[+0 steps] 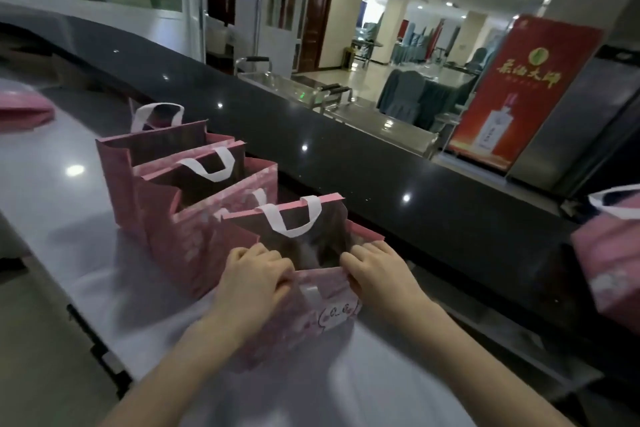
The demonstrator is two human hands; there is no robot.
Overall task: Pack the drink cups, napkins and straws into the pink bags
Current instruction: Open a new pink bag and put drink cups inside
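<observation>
My left hand [256, 274] and my right hand [377, 274] both grip the near rim of the nearest pink bag [311, 319]. The fingers are curled over the edge, one hand at each corner. This bag stands upright and open on the grey counter [69, 204], near me. To the far left of it a second bag [194, 236] and a third bag [117, 163] stand close in a row. What is inside, I cannot tell.

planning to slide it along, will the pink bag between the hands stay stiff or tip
Probably stiff: the pink bag stands upright, mouth open, edges creased. Tall and narrow, so a high push may tip it. Its rim seems to flex where the left hand and right hand grip it.
</observation>
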